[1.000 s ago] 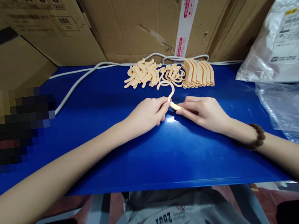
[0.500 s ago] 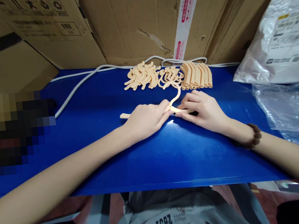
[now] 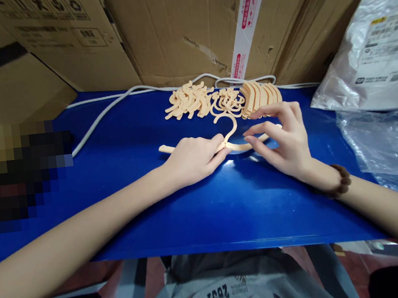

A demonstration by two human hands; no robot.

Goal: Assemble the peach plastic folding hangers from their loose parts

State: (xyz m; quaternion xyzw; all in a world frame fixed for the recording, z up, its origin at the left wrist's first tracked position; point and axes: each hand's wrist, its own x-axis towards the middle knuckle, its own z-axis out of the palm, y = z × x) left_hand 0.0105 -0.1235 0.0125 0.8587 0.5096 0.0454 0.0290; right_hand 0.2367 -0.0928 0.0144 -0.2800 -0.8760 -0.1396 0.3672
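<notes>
A cream-coloured clothes hanger [image 3: 238, 147] with a curved hook lies over the blue table, its hook pointing away from me. My left hand [image 3: 196, 161] is closed around its left arm, thumb and finger pinching close to the centre joint. My right hand [image 3: 285, 140] hovers by the hanger's right arm with fingers spread and curved, apparently not gripping it. Behind the hanger are a heap of loose curved arm pieces [image 3: 189, 101], a cluster of hooks [image 3: 228, 101] and a neat row of curved arm pieces [image 3: 260, 97].
The blue table [image 3: 178, 217] ends at a front edge near my body. Cardboard boxes [image 3: 179, 32] stand along the back, with a white cable [image 3: 108, 101] before them. On the right are a white plastic package [image 3: 370, 55] and clear plastic wrap [image 3: 379, 144].
My right hand has let go of the hanger's right arm, opened and lifted slightly to the right, uncovering that arm. The left hand keeps its hold; the hook has shifted slightly left.
</notes>
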